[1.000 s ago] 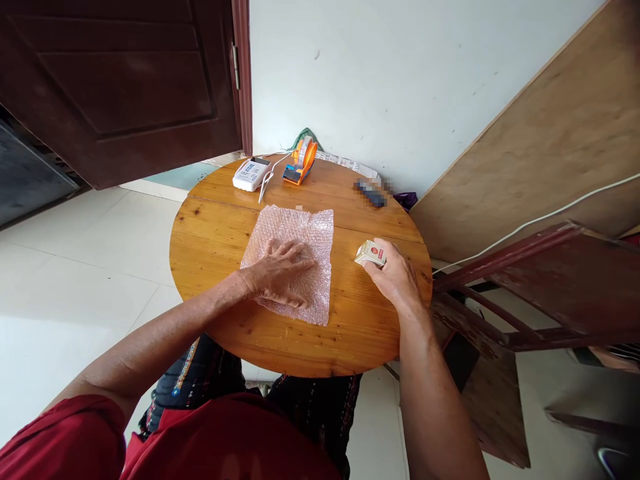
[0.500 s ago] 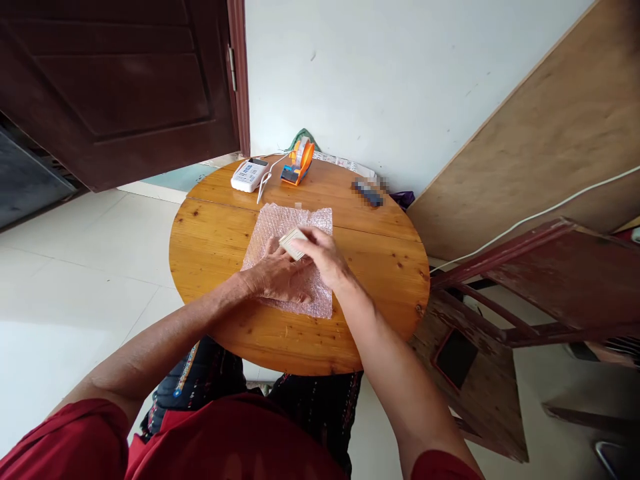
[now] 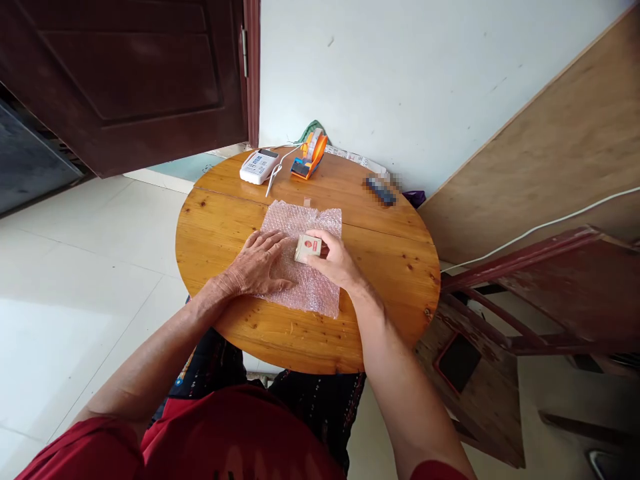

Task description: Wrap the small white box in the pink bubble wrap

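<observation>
A sheet of bubble wrap (image 3: 313, 290) lies flat on the round wooden table in front of me. My left hand (image 3: 257, 263) rests palm down on its left side, fingers stretched out. Between the thumb and fingers of my right hand (image 3: 336, 259) is a small beige box (image 3: 309, 247) with a red print on its top face. The box is over the middle of the bubble wrap; whether it touches the sheet I cannot tell. A short bit of clear tape (image 3: 307, 202) shows at the sheet's far edge.
On the wooden table (image 3: 390, 280), toward the wall, stand a white device with a cord (image 3: 259, 167) and an orange tape dispenser (image 3: 309, 157). A dark blurred object (image 3: 381, 191) lies at the back right. A wooden chair (image 3: 475, 373) is to the right.
My right hand has brought the box from above my left hand to the middle of the bubble wrap, its printed face now up. My left hand has shifted left. The view has moved slightly.
</observation>
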Available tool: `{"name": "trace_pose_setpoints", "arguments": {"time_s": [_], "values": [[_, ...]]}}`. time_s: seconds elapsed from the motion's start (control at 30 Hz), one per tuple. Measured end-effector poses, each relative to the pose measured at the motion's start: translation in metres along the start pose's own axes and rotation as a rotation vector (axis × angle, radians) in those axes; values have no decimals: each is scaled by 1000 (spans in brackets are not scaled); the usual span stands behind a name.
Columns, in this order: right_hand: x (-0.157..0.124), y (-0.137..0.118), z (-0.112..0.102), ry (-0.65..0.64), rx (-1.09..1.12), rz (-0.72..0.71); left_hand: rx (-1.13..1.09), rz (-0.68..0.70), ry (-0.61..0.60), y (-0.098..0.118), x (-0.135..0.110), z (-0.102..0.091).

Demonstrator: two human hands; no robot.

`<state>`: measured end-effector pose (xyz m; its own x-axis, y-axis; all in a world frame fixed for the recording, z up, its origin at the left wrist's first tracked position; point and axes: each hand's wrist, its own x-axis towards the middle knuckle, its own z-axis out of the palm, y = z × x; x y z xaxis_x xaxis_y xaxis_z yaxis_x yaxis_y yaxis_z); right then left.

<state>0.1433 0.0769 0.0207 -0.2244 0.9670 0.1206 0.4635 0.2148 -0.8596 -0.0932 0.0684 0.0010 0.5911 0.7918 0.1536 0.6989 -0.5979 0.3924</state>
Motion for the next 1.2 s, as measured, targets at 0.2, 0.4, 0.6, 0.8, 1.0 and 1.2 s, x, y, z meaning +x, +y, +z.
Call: {"name": "trace_pose_setpoints", "arguments": {"time_s": [0.2, 0.4, 0.6, 0.8, 1.0, 1.2], "values": [[-10, -1, -10, -87, -264, -102, -10, 1, -9, 0, 1, -2], [-8, -7, -6, -69, -292, -115, -9, -15, -13, 0, 0, -2], [-8, -7, 1, -100, -297, -165, -8, -28, -20, 1, 1, -4], [-8, -7, 2, -101, -335, -163, -1, -33, -27, 0, 0, -3], [-9, -9, 3, -70, -346, -164, -30, -25, -19, -1, 1, -2], [-8, -8, 1, -120, -343, -153, -114, -45, 60, -1, -10, -17]]}}
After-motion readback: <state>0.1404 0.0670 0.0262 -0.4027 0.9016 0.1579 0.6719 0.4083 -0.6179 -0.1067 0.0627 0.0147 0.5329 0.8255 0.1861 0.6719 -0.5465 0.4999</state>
